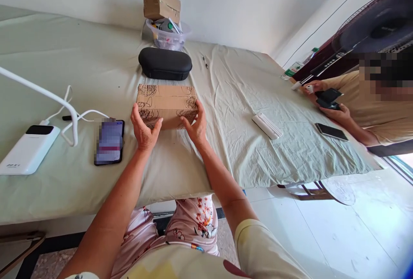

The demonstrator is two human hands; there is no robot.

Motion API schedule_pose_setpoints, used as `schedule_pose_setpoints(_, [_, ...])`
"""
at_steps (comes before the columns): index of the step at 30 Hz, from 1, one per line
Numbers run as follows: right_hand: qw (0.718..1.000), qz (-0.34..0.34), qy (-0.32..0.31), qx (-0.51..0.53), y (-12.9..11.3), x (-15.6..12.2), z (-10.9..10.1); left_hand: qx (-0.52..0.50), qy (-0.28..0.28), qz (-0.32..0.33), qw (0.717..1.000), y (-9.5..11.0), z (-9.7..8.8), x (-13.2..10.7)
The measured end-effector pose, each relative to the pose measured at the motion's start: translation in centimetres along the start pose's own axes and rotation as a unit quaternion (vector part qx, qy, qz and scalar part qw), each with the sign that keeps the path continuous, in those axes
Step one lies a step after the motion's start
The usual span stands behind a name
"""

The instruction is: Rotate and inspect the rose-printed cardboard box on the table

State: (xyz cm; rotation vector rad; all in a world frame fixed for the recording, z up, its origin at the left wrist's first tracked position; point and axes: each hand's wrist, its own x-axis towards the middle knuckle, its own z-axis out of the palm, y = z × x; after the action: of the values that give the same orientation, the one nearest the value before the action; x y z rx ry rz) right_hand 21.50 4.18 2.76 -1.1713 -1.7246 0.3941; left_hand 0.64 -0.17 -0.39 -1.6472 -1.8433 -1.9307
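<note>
A brown cardboard box (167, 103) with black scribbles on it rests on the cloth-covered table (174, 167) in front of me. My left hand (144, 129) grips its left end, the thumb on the near face. On the opposite end, my right hand (196, 123) presses with its thumb also on the near face. Some fingers of both hands are hidden behind the box sides. Just behind the box lies a black zip case (165, 64). To the left of my left hand is a phone (109, 142) with its screen lit.
A white power bank (29, 149) and cables lie at left, under a white bent rod (41, 90). Behind the case, a plastic basket (171, 38) carries another cardboard box (161, 4). A white ribbed object (267, 125) and a dark phone (331, 132) lie rightward, near a person (383, 111) holding black items.
</note>
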Motion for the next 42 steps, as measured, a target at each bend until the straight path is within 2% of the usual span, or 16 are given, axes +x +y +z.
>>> schedule_pose_setpoints(8, [1.0,-0.001,0.011,0.008,1.1,-0.8,0.8,-0.034,-0.025,-0.076,0.996,0.6,-0.7,0.3])
schedule_pose_setpoints(14, [0.999,0.026,0.006,0.029,1.2,-0.8,0.6,-0.003,-0.035,-0.147,0.989,-0.5,-0.7,0.2])
schedule_pose_setpoints(20, [0.997,0.019,0.016,0.077,1.4,-1.1,0.5,-0.007,-0.022,-0.124,0.992,-1.1,-0.5,-0.1])
schedule_pose_setpoints(26, [0.997,0.037,0.021,0.07,1.7,-1.3,0.3,-0.033,-0.027,-0.144,0.989,-1.9,0.0,-0.2])
schedule_pose_setpoints(31, [0.987,0.07,0.049,0.138,1.9,-1.0,0.2,-0.152,-0.043,-0.173,0.972,-2.2,0.5,-0.1])
schedule_pose_setpoints(34, [0.986,0.071,0.034,0.149,1.9,-1.0,0.5,-0.219,-0.039,-0.193,0.956,-2.0,0.6,-0.1])
schedule_pose_setpoints(37, [0.982,0.075,0.018,0.174,1.8,-1.2,1.1,-0.235,-0.034,-0.203,0.95,-1.7,0.4,0.1])
schedule_pose_setpoints(42, [0.963,0.108,-0.036,0.245,1.8,-2.1,2.3,-0.233,-0.064,-0.162,0.957,-0.9,0.5,0.2])
